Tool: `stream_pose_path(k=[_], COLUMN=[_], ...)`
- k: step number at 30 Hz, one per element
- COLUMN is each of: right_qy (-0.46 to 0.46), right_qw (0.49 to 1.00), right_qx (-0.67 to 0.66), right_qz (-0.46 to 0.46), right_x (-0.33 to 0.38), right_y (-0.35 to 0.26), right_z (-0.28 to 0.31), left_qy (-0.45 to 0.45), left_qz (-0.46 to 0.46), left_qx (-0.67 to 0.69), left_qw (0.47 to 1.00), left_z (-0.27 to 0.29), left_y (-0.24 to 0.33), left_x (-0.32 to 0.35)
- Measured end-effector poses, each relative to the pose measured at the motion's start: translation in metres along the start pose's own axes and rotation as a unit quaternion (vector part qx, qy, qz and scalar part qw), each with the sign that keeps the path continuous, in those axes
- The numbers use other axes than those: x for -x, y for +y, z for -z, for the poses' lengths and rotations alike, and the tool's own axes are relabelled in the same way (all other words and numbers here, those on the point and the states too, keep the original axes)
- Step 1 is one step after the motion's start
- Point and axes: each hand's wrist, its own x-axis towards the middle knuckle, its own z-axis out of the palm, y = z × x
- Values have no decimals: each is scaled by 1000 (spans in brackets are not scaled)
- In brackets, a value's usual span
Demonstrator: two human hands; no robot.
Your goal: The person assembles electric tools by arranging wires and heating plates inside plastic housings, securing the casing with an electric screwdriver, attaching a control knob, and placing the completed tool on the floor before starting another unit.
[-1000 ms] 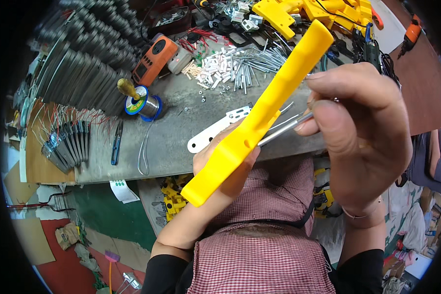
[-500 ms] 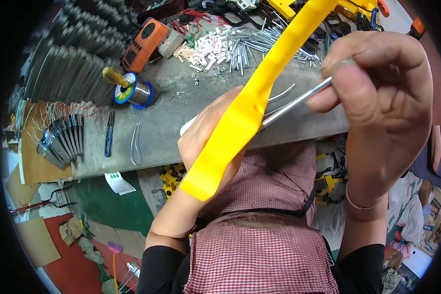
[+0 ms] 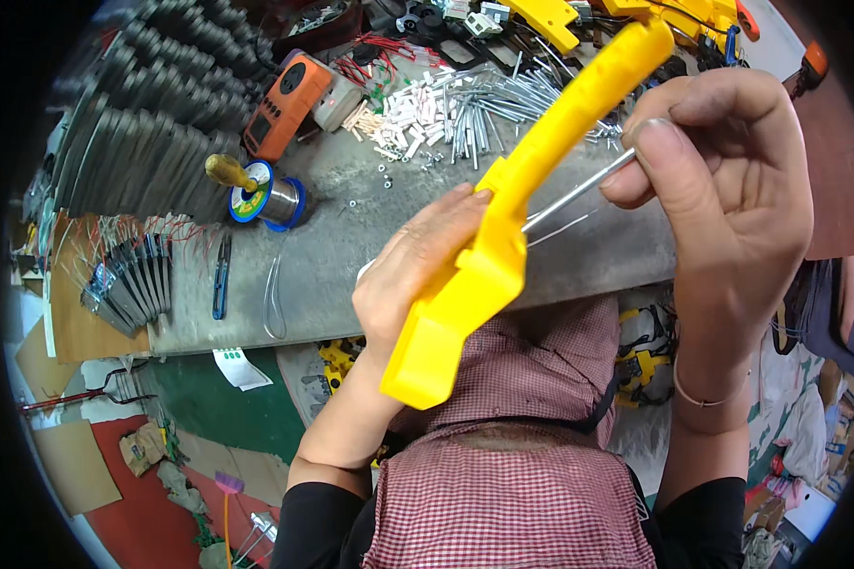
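Our left hand (image 3: 403,275), fingers curled, grips the yellow plastic part (image 3: 503,232) above the bench's (image 3: 337,247) near edge, its long axis slanting near left to far right. Beside it, the metal rod (image 3: 579,192) slants likewise, far end pinched between our right hand's (image 3: 731,190) thumb and fingers.

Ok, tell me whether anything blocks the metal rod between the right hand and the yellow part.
Nothing visible does. The metal rod runs clear from the right hand to the yellow part; a thin wire shows alongside.

The piece (image 3: 501,245) is yellow, the apron (image 3: 503,503) checked.
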Motion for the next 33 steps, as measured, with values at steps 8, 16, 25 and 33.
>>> stream_pose_path(k=[8,16,25,33], right_qy=[-21,-1,10,3], right_qw=[998,999,993,989], right_qx=[-30,-24,-114,-126], right_qz=[54,43,-28,-73], right_x=[-3,-9,-10,-6], right_y=[6,9,-6,-7], right_z=[2,3,-6,-3], left_qy=[6,5,23,37], left_qz=[14,24,-24,-47], left_qx=[13,15,1,34], left_qw=[1000,1000,999,998], left_z=[2,0,-5,-5], left_y=[0,1,2,-4], left_x=[-16,-14,-17,-17])
